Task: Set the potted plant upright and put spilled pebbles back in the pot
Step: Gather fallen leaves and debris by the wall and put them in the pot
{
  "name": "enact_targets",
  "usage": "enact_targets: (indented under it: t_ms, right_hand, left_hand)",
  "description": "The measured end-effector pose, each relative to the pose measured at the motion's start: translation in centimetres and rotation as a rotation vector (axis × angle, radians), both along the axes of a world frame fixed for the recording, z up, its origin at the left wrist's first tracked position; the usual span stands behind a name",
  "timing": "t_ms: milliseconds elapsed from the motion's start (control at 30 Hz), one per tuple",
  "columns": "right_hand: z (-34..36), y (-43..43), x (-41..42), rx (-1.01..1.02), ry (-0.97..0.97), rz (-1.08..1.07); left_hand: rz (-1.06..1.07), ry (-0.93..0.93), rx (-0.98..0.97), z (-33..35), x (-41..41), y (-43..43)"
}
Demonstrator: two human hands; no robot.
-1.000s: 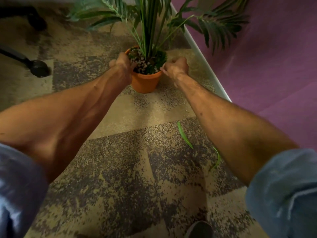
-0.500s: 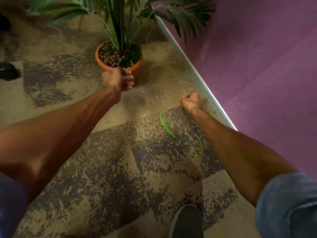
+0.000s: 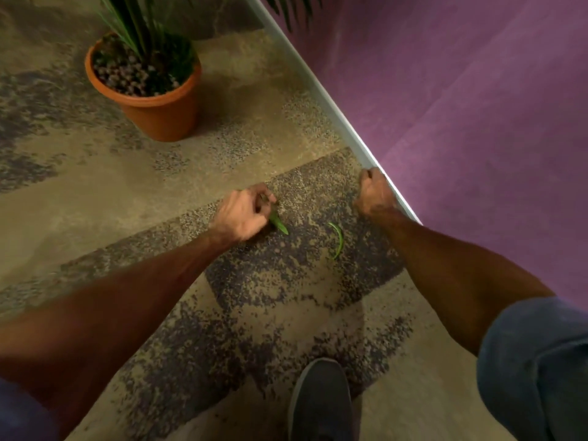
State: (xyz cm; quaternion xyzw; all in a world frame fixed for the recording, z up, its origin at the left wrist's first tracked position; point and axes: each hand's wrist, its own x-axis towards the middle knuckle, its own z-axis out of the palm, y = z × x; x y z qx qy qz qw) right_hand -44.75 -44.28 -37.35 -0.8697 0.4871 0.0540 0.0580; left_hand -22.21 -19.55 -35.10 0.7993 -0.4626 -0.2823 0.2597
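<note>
The orange pot stands upright on the carpet at the upper left, with pebbles on top of its soil and green palm stems rising from it. My left hand is down on the carpet in the middle, fingers pinched on a fallen green leaf. A second curled leaf lies just to the right. My right hand is a closed fist against the white baseboard, with nothing visible in it.
A purple wall runs along the right behind a white baseboard. My grey shoe is at the bottom centre. Patterned tan and dark carpet covers the floor.
Both hands left the pot rim and came back toward me. The left hand dropped onto the fallen leaf and pinched it; the right fist moved to the baseboard. The view tilted down.
</note>
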Motion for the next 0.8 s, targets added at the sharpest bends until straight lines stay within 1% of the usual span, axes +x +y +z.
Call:
enact_targets:
  t_ms: [33,133,233,334,434,534,567,667,734,800]
  right_hand:
    - [-0.2,-0.7,0.1,-0.015,0.045,0.024]
    - [-0.3,-2.2,1.0,-0.077,0.101,0.073]
    - [0.8,-2.8,1.9,-0.127,0.167,0.136]
    - [1.3,-2.6,2.2,-0.152,0.206,0.165]
    - [1.3,-2.2,1.8,-0.169,0.18,0.162]
    - [1.3,-1.9,1.7,-0.193,0.138,0.153]
    - [1.3,-1.6,1.7,-0.173,0.114,0.126]
    - [1.5,0.1,1.7,-0.091,-0.043,0.046]
    - [1.6,2.2,2.1,0.013,-0.174,0.108]
    - [1.4,4.5,2.7,0.175,-0.272,0.197]
  left_hand:
    - [-0.054,-0.057,-0.013,-0.2,0.1,0.1]
    - [-0.198,-0.171,-0.054,-1.3,0.4,0.7]
    - [-0.237,-0.243,-0.095,-2.1,0.4,1.8]
    - [-0.294,-0.281,-0.088,-3.0,0.3,2.5]
    - [-0.364,-0.276,-0.073,-3.7,0.2,2.7]
    - [-0.395,-0.289,-0.073,-4.2,0.0,2.9]
    - [-0.394,-0.292,-0.077,-4.3,0.0,3.0]
    - [-0.389,-0.313,-0.094,-4.7,0.1,3.0]
    - [-0.382,-0.317,-0.105,-4.9,-0.1,3.2]
    - [-0.344,-0.296,-0.104,-5.0,-0.4,3.5]
